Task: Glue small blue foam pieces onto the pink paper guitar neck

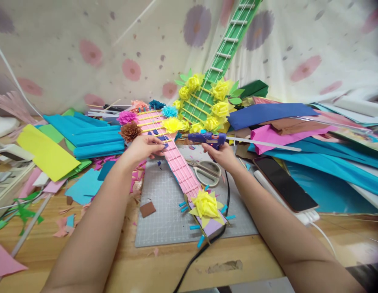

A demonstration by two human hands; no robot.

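Observation:
A pink paper guitar (181, 171) lies across the grey cutting mat (164, 219), its head toward me with a yellow paper flower (205, 204) on it. My left hand (148, 147) is at the guitar's body, fingers pinched together at a dark blue piece (154, 133) beside the yellow strips. Whether the fingertips hold it or only press there, I cannot tell. In my right hand (221, 154) is a blue hot glue gun (207, 139), nozzle pointing left toward the guitar, a white glue stick (265, 143) jutting from its back. Several paper flowers ring the guitar's body.
Behind stands a green paper guitar (221, 65) with yellow flowers. Scissors (207, 173) lie on the mat beside the pink neck. A phone (285, 183) rests on a white power strip (274, 195) at right. Coloured paper (94, 134) is heaped on both sides; a black cord (195, 258) crosses the front.

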